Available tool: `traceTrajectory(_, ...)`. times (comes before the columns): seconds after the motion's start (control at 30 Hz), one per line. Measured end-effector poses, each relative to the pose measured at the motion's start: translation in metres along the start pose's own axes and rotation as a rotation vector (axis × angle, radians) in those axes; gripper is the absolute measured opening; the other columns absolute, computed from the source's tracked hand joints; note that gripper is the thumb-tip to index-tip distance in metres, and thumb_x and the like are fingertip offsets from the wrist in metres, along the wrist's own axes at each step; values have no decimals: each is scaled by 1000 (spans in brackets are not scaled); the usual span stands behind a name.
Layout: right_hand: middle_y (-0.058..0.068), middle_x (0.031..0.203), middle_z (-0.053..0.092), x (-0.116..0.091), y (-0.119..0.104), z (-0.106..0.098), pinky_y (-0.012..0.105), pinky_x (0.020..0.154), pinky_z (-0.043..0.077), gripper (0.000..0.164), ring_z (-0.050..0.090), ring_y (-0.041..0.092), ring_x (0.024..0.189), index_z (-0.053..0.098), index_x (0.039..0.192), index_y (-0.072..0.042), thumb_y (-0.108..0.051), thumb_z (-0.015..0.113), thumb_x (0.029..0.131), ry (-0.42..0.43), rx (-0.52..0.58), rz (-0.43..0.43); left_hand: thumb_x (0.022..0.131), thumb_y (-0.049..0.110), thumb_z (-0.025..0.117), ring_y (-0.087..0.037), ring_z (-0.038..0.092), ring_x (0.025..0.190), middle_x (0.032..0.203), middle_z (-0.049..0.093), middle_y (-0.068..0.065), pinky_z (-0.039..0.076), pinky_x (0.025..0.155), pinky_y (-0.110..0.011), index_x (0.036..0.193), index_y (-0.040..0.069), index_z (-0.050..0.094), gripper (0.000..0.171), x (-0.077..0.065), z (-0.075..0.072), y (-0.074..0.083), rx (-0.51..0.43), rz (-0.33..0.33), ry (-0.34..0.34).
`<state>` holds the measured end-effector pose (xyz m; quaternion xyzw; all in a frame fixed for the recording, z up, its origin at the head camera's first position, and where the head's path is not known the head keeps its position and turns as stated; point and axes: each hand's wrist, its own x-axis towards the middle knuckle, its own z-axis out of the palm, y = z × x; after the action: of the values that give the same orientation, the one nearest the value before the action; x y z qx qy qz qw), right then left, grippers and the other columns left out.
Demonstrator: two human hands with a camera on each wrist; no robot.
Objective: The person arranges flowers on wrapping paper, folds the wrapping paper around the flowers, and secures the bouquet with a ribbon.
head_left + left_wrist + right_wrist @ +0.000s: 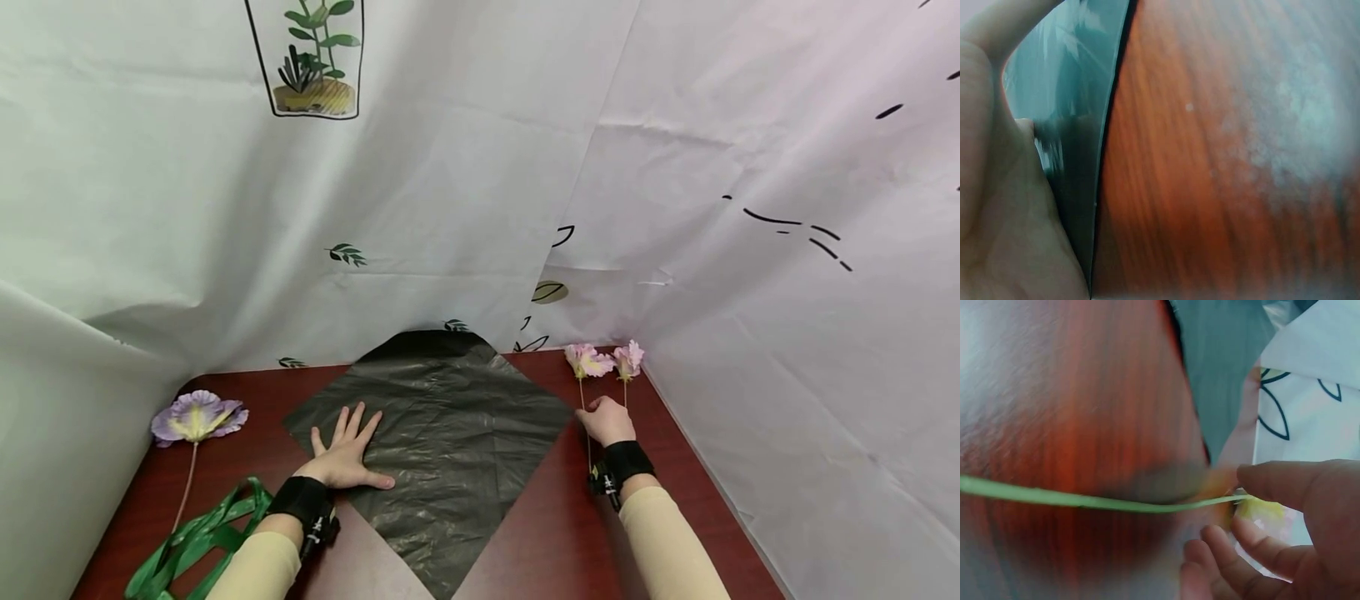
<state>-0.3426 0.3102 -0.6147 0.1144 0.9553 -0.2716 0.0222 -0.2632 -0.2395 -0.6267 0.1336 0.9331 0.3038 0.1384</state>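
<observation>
My left hand (343, 460) lies with fingers spread on the left part of a black plastic sheet (457, 454), which is turned like a diamond on the table. In the left wrist view the sheet's edge (1105, 137) runs beside the palm. At the right, thumb and index finger of my right hand (609, 423) pinch the thin stem of a pink artificial flower (588, 361). That green stem (1116, 504) stretches across the right wrist view, its bloom partly hidden behind the fingers. A second pink flower (628, 360) lies just right of it, its lower stem hidden by the hand.
A purple flower (197, 417) with a long stem lies at the table's left. Tangled green ribbon (198, 537) is near the left forearm. White printed cloth (450, 192) hangs behind and along both sides of the dark red table (543, 525); the sheet's far corner bends up against it.
</observation>
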Motion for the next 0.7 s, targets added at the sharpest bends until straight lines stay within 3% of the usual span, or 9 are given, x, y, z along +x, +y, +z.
traceTrajectory(0.13, 15, 102, 76, 34, 41, 27, 48, 75, 58, 39, 70, 30, 82, 79, 105, -6, -45, 81, 98, -22, -18, -15, 72, 82, 90, -55, -18, 165, 184, -8, -26, -34, 108, -83, 178, 7, 22, 147, 0, -1, -1, -3, 1, -1)
traceTrajectory(0.27, 13, 93, 75, 28, 37, 26, 47, 71, 57, 34, 69, 29, 78, 79, 96, -8, -41, 79, 99, -27, -26, -12, 72, 82, 90, -55, -18, 166, 184, -9, -26, -33, 108, -83, 178, 7, 22, 147, -1, -1, 0, -3, -1, -4)
traceTrajectory(0.5, 16, 92, 75, 3, 6, 7, 51, 71, 56, 31, 68, 35, 78, 78, 92, -6, -36, 78, 100, -25, -59, 22, 71, 83, 90, -55, -18, 166, 183, -8, -27, -33, 109, -83, 178, 6, 23, 147, -3, -4, 2, 3, -4, 1)
traceTrajectory(0.57, 15, 91, 76, 4, 5, 7, 52, 71, 57, 27, 69, 36, 79, 79, 90, -7, -33, 78, 99, -16, -62, 20, 71, 83, 90, -54, -18, 166, 184, -8, -26, -33, 109, -82, 178, 7, 23, 147, -3, -4, 3, 7, -6, -3)
traceTrajectory(0.7, 12, 86, 75, 21, 27, 22, 49, 67, 56, 24, 68, 33, 75, 79, 83, -10, -28, 76, 98, -4, -54, -20, 71, 84, 89, -54, -19, 166, 183, -8, -27, -33, 109, -82, 178, 7, 22, 148, -3, -3, 3, 8, -4, -5)
